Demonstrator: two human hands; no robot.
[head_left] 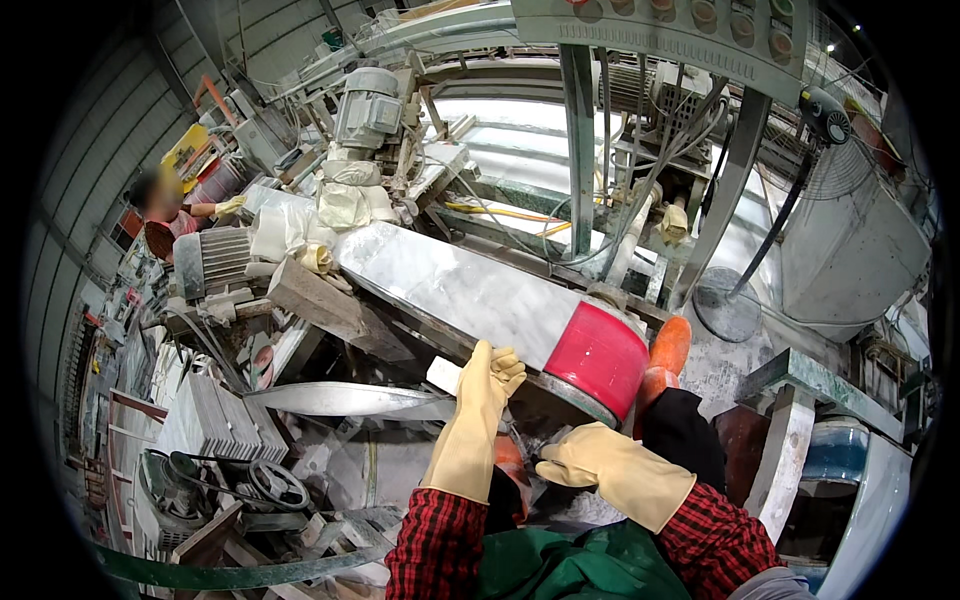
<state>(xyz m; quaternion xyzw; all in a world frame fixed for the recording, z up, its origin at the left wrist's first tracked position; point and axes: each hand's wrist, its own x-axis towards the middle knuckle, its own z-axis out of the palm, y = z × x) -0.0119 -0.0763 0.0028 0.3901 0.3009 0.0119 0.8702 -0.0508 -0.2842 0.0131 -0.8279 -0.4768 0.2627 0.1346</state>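
Observation:
My left hand [480, 413], in a cream rubber glove, is at the near side of a long machine housing. Its fingers are curled, apparently around a small white block [442, 375] whose end sticks out at the left; the rest is hidden. The housing has a dusty white top [450, 285] and a rounded red end [598, 357]. Lower and to the right, my right hand [615, 470] wears a matching glove. Its fingers bend inward just below the red end, and what they hold, if anything, cannot be made out.
A pale strip [350, 399] runs left of my left hand. Below it are a wheel with a belt [278, 484] and stacked slabs [215, 425]. Motors [368, 108] stand behind; a fan [826, 115] is upper right. Another person [165, 215] works far left. My orange boot [668, 350] shows beyond the red end.

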